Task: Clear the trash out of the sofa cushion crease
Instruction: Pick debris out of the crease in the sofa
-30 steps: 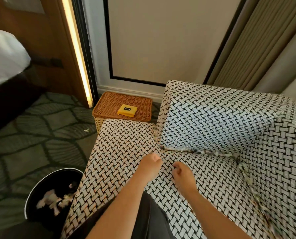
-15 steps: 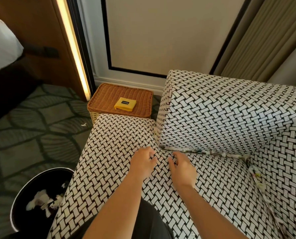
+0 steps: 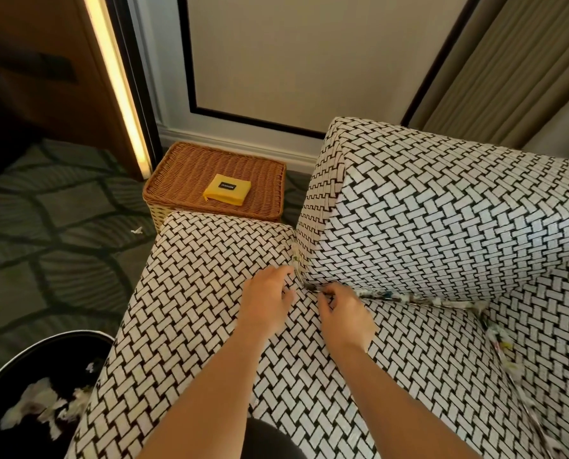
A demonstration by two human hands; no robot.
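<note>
seat (image 3: pixel 193 309) lies open to both hands; backrest (image 3: pixel 442 233) overhangs the crease (image 3: pixel 419 298), scraps wedged inside.

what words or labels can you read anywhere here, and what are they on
Black label on the flat yellow pouch atop the brown wicker basket: lettering too blurred to read.
Print on the coloured paper scraps in the sofa crease: too small to read.

I seem to be in a hotel room or a bedroom sitting corner. A sofa (image 3: pixel 409 226) in woven-look fabric stands on leaf-patterned carpet (image 3: pixel 45 226). Heavy curtains (image 3: pixel 508 77) hang at upper right, and a lit strip (image 3: pixel 117 77) edges a wood panel (image 3: pixel 45 28) at upper left. A wicker basket (image 3: pixel 184 173) sits by the framed wall panel (image 3: pixel 293 44), with a black waste bin (image 3: pixel 28 369) at lower left.
</note>
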